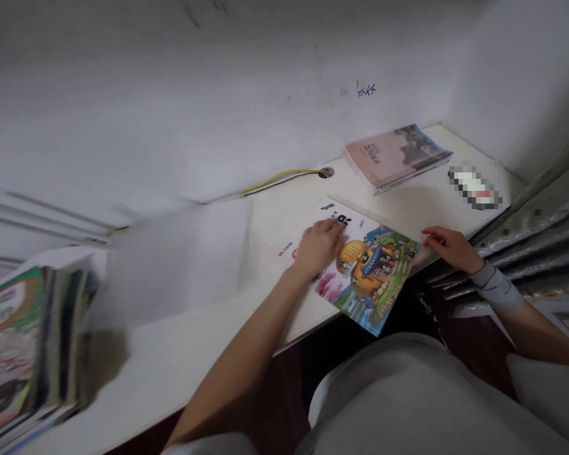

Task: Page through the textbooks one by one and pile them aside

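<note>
Slanting lengthwise toward lower right, the colourfully illustrated booklet [377, 272] lies under the unclasped left hand [318, 246]. Whether the right hand [455, 248] grips is unclear.

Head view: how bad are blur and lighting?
Head view: dim, greyish light overall; the left stack is smeared, with a soft shadow to its right. Head view, nearer centre: the cartoon book is fairly sharp; pixelation hides an item at right.
</note>
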A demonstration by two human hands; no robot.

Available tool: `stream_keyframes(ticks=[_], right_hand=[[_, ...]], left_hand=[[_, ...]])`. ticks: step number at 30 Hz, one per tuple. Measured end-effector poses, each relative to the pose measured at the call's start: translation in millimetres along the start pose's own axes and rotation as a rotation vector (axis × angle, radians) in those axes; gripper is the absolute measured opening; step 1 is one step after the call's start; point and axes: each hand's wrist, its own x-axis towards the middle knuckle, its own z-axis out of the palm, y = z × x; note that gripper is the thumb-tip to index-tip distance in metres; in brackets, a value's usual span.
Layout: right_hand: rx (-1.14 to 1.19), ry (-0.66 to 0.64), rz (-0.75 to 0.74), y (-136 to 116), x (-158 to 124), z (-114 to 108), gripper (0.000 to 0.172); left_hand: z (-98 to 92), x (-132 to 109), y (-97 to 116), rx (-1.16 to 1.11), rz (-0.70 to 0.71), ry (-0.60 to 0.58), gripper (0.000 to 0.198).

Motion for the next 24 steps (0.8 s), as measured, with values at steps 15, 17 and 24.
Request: stream_keyframes(ticks=[15,17,24], right_hand=[[-0.035,-0.002,0.182,-25.6,68.4,34.1,0.033],[0.048,-0.081,0.229,-28.3,88.4,33.5,0.021],[0.07,-0.197,0.246,-32.8,108.8,27.0,0.017]], left_hand=[[-30.0,-37.6,-92.7,-0.182,-0.629,-0.319,0.033],[-27.6,-41.0,-99.7,-0.274,-0.621,-0.247,0.033],[-9.3,-8.9,-108.8,-0.483,-0.598,0.073,0.036]])
